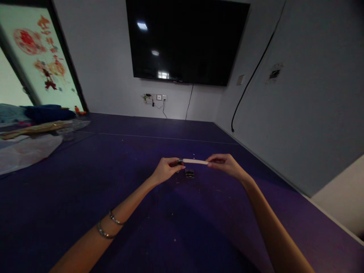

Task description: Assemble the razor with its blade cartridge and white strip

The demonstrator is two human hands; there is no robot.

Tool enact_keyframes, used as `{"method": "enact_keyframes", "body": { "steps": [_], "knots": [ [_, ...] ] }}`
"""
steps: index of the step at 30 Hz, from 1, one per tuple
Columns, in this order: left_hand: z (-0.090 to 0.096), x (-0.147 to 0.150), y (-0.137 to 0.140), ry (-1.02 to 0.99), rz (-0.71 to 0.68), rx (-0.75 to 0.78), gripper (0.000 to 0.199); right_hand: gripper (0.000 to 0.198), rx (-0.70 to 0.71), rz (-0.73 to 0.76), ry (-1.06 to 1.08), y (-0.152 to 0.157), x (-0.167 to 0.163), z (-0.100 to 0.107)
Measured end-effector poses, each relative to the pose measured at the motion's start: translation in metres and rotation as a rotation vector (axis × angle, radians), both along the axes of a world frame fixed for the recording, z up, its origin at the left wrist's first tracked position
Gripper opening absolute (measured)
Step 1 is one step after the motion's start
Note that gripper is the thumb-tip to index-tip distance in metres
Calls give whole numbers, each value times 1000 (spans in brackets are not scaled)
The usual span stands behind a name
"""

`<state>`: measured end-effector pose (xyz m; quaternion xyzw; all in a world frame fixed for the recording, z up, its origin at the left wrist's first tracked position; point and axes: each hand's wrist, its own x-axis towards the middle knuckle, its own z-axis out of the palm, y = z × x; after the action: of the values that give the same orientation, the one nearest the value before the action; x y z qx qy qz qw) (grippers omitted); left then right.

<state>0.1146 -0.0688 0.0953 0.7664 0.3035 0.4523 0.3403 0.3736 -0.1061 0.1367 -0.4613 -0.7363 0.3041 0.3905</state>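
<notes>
Between both hands, level and just above the purple surface, is a slim pale stick (195, 161), slightly curved, its exact kind unclear. My left hand (167, 168) pinches a small dark piece (180, 161) at the stick's left end; whether the two are joined I cannot make out. The tip at the other end is pinched by my right hand (224, 163), thumb against fingers. Just below the stick, a small dark boxy item (189, 173) lies on the purple surface (127, 212). Part of a little greyish thing shows under my left fingertips, too small to name.
Plastic bags (31, 149) and dark blue cloth (49, 113) are heaped at the far left, with a small orange item (79, 110) beside them. A television (187, 41) hangs on the back wall. A black cable (253, 74) dangles along the right wall. White specks dot the surface.
</notes>
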Motion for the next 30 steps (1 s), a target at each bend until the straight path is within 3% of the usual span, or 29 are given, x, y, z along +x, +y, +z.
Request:
{"method": "enact_keyframes", "body": {
  "steps": [26,30],
  "knots": [
    [-2,2,-1,-11,-29,-33,17,26,-15,22,25,2,-4,-1],
    [-2,2,-1,-25,-21,-35,16,27,13,-36,21,0,-5,1]
  ]
}}
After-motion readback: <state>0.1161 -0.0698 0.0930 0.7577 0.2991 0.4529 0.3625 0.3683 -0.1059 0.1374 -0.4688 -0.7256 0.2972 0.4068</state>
